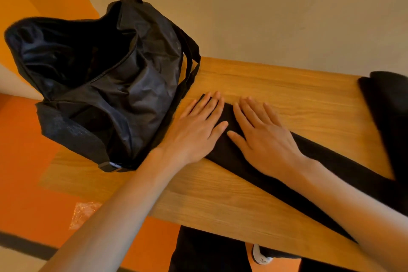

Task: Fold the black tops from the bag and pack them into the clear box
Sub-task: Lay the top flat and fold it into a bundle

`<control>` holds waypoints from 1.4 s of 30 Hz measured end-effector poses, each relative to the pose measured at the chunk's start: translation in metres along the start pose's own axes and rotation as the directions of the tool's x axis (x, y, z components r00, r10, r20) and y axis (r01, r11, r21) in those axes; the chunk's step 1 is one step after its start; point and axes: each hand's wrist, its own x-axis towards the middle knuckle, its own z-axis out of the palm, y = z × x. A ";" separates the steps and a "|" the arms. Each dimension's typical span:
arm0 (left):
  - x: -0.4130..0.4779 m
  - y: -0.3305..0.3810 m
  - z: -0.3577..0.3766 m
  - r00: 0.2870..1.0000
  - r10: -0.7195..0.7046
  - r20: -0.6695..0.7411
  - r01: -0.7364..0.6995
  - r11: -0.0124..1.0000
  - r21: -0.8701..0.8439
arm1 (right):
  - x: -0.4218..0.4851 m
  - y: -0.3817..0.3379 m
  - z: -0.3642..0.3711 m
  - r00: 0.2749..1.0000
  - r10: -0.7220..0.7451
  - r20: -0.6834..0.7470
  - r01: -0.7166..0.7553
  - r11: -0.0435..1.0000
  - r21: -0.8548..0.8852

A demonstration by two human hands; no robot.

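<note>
Two hands down flat, fingers straight. The left hand [198, 126] and right hand [262, 132] lie side by side, holding nothing, pressing the far end of the black top [225, 148]. It's a long narrow strip on the surface [287, 86], running from under the palms toward the near right. The bag [106, 86] gapes open just left. The next fold, I'd say, follows that line. No clear box in sight.

The light wooden counter [276, 86] with lengthwise grain carries three dark things. A crumpled black nylon bag [114, 86], its zip open, sits on the left end. Just beside it, a black top folded into a long narrow strip [218, 152] lies slantwise toward the near right edge. Another black cloth piece [388, 112] covers the right end.
</note>
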 end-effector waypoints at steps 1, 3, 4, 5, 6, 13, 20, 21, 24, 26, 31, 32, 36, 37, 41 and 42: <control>0.004 -0.005 0.002 0.999 -0.012 0.033 0.011 0.999 0.030 | -0.008 0.003 0.005 0.999 0.043 0.005 -0.044 0.999 0.012; 0.009 -0.011 0.004 0.998 -0.006 0.067 0.003 0.999 0.047 | -0.021 0.014 0.010 0.992 0.123 0.005 -0.123 0.992 0.028; 0.011 -0.012 0.003 0.996 0.002 0.084 -0.006 0.999 0.047 | -0.025 0.020 0.011 0.988 0.155 0.007 -0.155 0.988 0.018; 0.013 -0.014 0.001 0.995 0.003 0.101 -0.008 0.999 0.048 | -0.030 0.024 0.011 0.983 0.182 0.015 -0.182 0.983 0.005; 0.016 -0.015 -0.002 0.994 -0.005 0.113 -0.002 0.998 0.055 | -0.033 0.027 0.010 0.979 0.204 0.022 -0.204 0.979 -0.008; 0.010 0.032 -0.015 0.989 0.040 -0.141 -0.035 0.999 0.038 | -0.083 0.014 -0.005 0.962 0.269 -0.031 -0.270 0.963 -0.016; -0.003 0.016 0.006 1.000 -0.017 0.011 0.015 0.992 0.127 | -0.147 0.034 0.019 0.892 0.452 -0.011 -0.452 0.892 0.023; -0.004 0.011 0.006 1.000 -0.016 0.018 0.013 0.992 0.123 | -0.156 0.039 0.019 0.878 0.478 -0.017 -0.478 0.878 0.026; 0.002 0.001 0.000 0.997 -0.068 0.028 0.065 0.994 0.091 | -0.178 0.051 0.018 0.847 0.532 -0.002 -0.531 0.846 0.051; -0.003 0.006 -0.009 0.993 -0.111 -0.028 0.112 0.992 0.059 | -0.188 0.056 0.016 0.845 0.534 0.010 -0.534 0.844 0.058; -0.056 0.097 -0.003 0.979 0.148 -0.139 -0.152 0.988 -0.022 | -0.208 0.063 0.014 0.845 0.534 -0.002 -0.531 0.841 0.105; -0.065 0.116 0.005 0.965 0.230 -0.125 -0.233 0.972 -0.010 | -0.209 0.063 0.016 0.843 0.538 0.007 -0.535 0.838 0.111; -0.066 0.152 0.026 0.972 0.225 -0.061 -0.226 0.974 -0.012 | -0.207 0.063 0.025 0.838 0.546 0.000 -0.544 0.833 0.100; -0.062 0.154 0.027 0.980 0.192 -0.043 -0.193 0.981 -0.010 | -0.205 0.062 0.025 0.835 0.550 -0.003 -0.547 0.832 0.096; -0.054 0.159 0.029 0.994 0.106 0.034 -0.108 0.993 0.040 | -0.207 0.059 0.027 0.839 0.543 -0.028 -0.536 0.835 0.120; -0.054 0.159 0.028 0.993 0.109 0.053 -0.112 0.992 0.052 | -0.209 0.057 0.027 0.839 0.543 -0.037 -0.535 0.835 0.126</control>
